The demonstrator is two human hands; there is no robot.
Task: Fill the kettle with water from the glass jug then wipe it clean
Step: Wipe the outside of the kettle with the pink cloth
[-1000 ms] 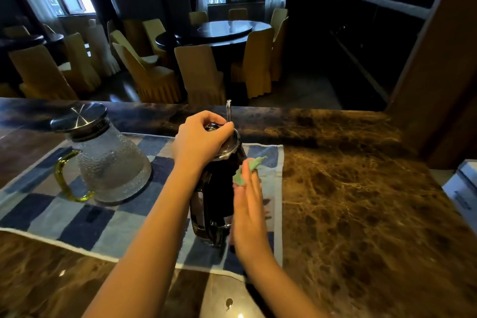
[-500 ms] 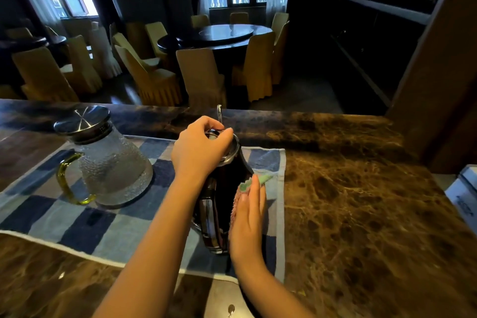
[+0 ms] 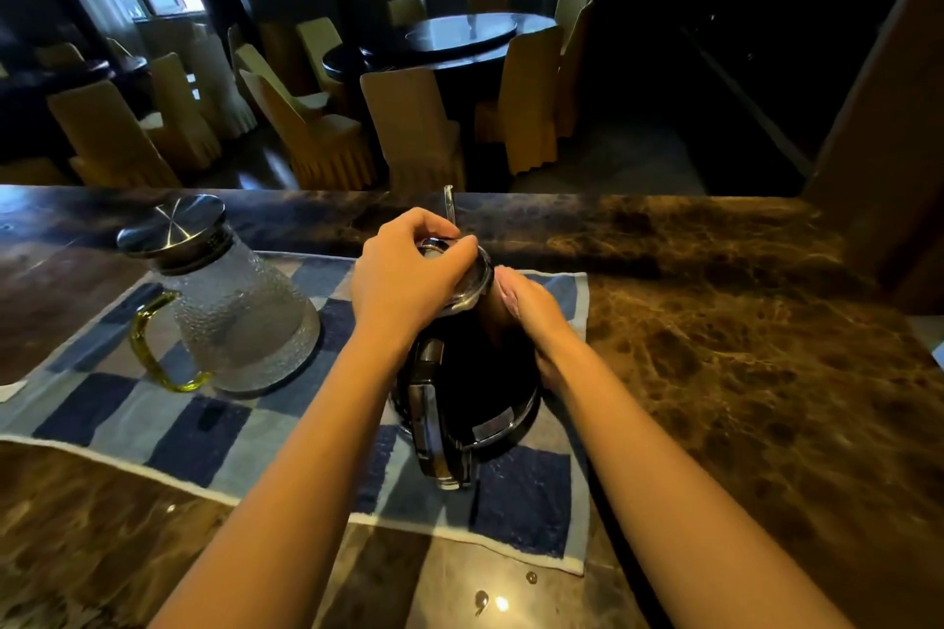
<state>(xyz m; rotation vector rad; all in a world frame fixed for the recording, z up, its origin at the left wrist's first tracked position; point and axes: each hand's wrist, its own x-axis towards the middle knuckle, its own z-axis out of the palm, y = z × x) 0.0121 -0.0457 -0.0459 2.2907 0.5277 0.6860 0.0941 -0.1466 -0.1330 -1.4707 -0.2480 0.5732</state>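
Left hand (image 3: 408, 271) gripping lid (image 3: 474, 277) of kettle (image 3: 475, 388); right hand (image 3: 536, 317) pressing kettle's 3 o'clock side, grip unclear; glass jug (image 3: 240, 317) standing at 9 o'clock.

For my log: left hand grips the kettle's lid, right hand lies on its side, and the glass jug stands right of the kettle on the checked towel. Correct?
One slip: the head view shows the glass jug left of the kettle, not right. The rest holds: left hand on the lid, right hand on its side.
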